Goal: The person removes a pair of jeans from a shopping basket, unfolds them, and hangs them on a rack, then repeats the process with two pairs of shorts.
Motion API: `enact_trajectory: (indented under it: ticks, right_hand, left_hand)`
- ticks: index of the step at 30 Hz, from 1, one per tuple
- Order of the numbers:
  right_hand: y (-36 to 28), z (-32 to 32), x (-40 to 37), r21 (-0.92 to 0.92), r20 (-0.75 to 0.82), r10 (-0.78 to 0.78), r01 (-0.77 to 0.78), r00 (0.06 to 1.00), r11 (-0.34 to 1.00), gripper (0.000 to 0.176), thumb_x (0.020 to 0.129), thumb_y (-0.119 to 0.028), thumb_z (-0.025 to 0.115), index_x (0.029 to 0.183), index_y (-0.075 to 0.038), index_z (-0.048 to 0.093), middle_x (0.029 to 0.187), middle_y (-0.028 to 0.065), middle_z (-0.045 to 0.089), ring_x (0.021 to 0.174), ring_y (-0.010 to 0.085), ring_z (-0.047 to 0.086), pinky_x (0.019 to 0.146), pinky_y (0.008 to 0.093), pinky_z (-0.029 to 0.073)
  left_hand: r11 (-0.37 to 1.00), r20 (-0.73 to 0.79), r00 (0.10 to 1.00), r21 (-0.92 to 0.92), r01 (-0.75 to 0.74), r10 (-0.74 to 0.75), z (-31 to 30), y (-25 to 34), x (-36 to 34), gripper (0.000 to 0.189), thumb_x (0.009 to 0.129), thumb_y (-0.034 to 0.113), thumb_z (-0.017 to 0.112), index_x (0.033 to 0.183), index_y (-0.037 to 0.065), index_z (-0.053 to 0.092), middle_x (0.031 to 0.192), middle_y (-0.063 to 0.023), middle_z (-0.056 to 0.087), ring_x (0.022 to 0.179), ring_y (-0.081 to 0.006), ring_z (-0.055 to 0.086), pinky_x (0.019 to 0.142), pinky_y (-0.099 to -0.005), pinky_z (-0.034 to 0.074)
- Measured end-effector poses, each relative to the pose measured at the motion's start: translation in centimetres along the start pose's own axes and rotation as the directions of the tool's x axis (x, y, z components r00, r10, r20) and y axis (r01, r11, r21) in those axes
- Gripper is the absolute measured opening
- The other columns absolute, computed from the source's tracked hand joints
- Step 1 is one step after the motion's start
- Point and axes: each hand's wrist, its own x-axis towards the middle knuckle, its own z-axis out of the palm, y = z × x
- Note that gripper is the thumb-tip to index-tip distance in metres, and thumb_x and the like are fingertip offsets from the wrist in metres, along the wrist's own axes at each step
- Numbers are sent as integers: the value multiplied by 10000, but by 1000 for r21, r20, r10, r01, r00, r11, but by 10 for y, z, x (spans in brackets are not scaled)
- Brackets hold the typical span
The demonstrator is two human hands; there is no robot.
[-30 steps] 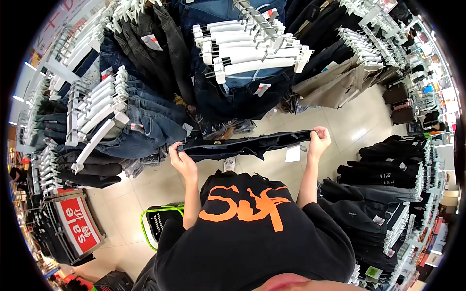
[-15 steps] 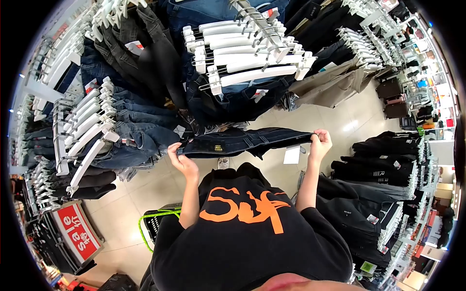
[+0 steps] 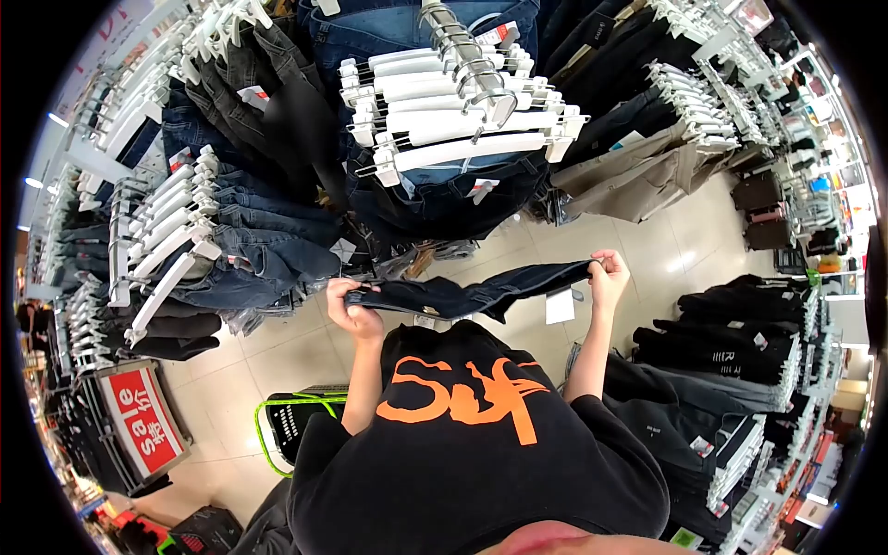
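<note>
Above the pale floor [image 3: 220,388], just short of the white hangers [image 3: 476,148], we have a dark garment [image 3: 449,296] stretched crosswise in front of our black shirt [image 3: 518,490], our left hand [image 3: 356,313] grasping one end and our right hand [image 3: 608,277] pinching the other, near a white tag [image 3: 560,306]. We seem to be spreading it out to look it over, and with its middle sagging and folded, any smoothing or turning would call for a secure grip at both ends and gentle, even tension.
</note>
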Motion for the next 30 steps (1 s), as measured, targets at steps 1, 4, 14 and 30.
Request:
enact_trajectory:
  ticks: [1, 4, 14, 30]
  right_hand:
    - [2, -2, 4, -19, 0, 18, -18, 1000, 1000, 142, 596, 90, 471, 675, -13, 527, 466, -82, 302, 406, 1, 265, 373, 166, 224]
    - [8, -12, 21, -19, -10, 35, -35, 999, 999, 141, 599, 87, 467, 677, -12, 530, 454, -75, 314, 392, 8, 283, 365, 169, 251]
    - [5, -17, 67, 73, 33, 4, -6, 999, 997, 153, 613, 65, 447, 713, -6, 538, 494, -24, 452, 397, 27, 356, 370, 157, 255]
    - [-31, 55, 122, 28, 194, -49, 44, 980, 999, 107, 614, 84, 483, 661, 23, 557, 488, -66, 411, 422, -11, 315, 393, 155, 213]
  left_hand:
    - [1000, -10, 1000, 10, -6, 6, 5, 4, -1, 206, 751, 175, 306, 766, -15, 385, 738, -100, 394, 605, -165, 460, 511, -272, 471]
    - [992, -45, 994, 73, 106, -102, 19, 18, 2, 107, 705, 98, 337, 725, 7, 389, 676, -67, 391, 632, -138, 414, 584, -219, 366]
    - [976, 270, 939, 104, 193, -214, 33, 39, 10, 344, 558, 84, 451, 877, -12, 539, 683, -34, 407, 621, -109, 382, 593, -192, 318]
    - [856, 281, 932, 514, 55, -229, 20, -4, 68, 83, 723, 22, 471, 778, -40, 481, 643, -98, 451, 556, -162, 434, 546, -257, 371]
